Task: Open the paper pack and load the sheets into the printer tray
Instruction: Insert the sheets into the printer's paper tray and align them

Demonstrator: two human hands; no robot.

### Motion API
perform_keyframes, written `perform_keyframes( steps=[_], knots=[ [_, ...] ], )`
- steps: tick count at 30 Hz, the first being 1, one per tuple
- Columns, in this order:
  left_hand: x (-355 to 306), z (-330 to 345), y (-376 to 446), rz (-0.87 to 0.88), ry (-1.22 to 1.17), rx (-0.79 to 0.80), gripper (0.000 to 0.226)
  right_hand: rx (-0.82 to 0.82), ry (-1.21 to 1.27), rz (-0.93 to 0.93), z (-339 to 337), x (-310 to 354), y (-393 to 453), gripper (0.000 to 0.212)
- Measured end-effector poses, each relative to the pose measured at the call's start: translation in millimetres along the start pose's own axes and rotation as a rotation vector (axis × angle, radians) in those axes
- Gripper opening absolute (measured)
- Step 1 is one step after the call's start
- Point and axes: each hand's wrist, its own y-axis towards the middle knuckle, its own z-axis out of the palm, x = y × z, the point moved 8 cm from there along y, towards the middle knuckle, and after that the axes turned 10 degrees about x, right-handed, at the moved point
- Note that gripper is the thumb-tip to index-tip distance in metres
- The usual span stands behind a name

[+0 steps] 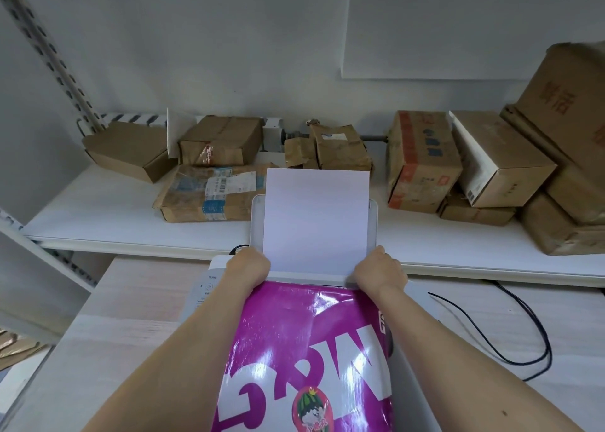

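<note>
A stack of white sheets [316,215] stands upright in the rear tray [256,217] of a white printer [203,292]. My left hand [248,268] grips the stack's lower left edge. My right hand [379,269] grips its lower right edge. Fingertips of both hands are hidden behind the paper. A glossy magenta and white paper pack [307,359] lies on top of the printer between my forearms, covering most of it.
The printer sits on a pale wooden table [131,300]. Behind it, a white shelf [114,215] carries several brown cardboard boxes and parcels [422,163]. Black cables [510,330] loop on the table to the right. A metal rack upright [49,55] rises at left.
</note>
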Motion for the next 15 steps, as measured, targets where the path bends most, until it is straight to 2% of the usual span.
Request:
perform_keyframes(
  steps=[4,8,15],
  knots=[
    [-6,-4,-11,0.014,-0.075,-0.074,0.035,-0.038,0.020,-0.013,-4,2,-7,0.034],
    [-11,-5,-25,0.063,-0.052,-0.083,0.033,-0.098,0.019,-0.064,-11,6,-17,0.033],
    [-8,-16,-56,0.169,0.018,-0.233,0.040,-0.141,0.020,-0.215,-19,6,-42,0.030]
  ],
)
